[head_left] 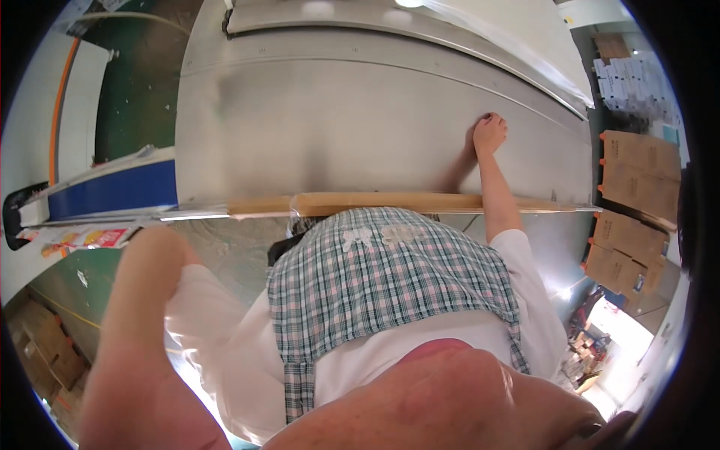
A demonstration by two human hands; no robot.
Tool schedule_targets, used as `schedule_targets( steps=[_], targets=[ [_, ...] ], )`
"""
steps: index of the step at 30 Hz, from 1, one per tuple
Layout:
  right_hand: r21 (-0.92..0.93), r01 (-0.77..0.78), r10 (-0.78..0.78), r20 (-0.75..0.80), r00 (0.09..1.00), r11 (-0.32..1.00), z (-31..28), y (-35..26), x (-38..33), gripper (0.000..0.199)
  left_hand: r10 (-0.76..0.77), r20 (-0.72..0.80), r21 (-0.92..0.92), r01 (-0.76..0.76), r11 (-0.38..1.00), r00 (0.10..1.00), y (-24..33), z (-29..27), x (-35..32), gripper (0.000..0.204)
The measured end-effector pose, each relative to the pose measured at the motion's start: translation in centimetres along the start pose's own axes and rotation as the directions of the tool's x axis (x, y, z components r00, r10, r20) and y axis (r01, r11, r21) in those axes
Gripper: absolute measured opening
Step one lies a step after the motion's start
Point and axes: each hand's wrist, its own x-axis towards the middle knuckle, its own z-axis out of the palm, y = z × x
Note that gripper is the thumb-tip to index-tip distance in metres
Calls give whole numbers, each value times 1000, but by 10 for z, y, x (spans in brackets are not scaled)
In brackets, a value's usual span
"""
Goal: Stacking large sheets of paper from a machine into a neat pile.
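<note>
My right hand (491,135) rests on the right part of a metal worktop (337,120), its fingers curled in. A tiny dark spot shows at the fingertips; whether it is a held thing or shadow I cannot make out. My left arm (154,300) is bent sharply at the elbow, with the forearm running back toward the lower edge. The left hand itself lies outside the picture. Colourful printed packaging (90,238) lies beyond my left elbow, beside a blue conveyor belt (116,187).
A tan strip (375,202) lines the worktop's near edge, close to my checked apron (390,285). White machine housing (525,37) rises behind the worktop. Stacked cardboard boxes (641,176) stand to the right, and more cartons (45,349) at lower left.
</note>
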Motion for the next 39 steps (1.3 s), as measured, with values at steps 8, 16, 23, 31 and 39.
schedule_targets(
  steps=[8,16,23,31,39],
  targets=[
    [-5,60,-61,-33,998,998,-1,-2,-2,22,-202,214,39,198,979,956,-4,-42,-5,22],
    [26,62,-61,-38,997,998,-6,-5,-3,21,-579,-24,-932,191,308,815,0,-14,-14,22],
    [41,52,-50,-47,998,998,-6,-6,-2,22,-340,462,-806,548,224,819,6,-46,9,47],
    [42,24,-24,-22,999,999,-10,0,0,23,-323,499,-844,535,27,804,11,-14,-12,66],
    [73,13,-11,-22,1000,997,-13,-2,-1,22,-184,853,-512,719,-470,488,0,-13,-14,50]
  ],
)
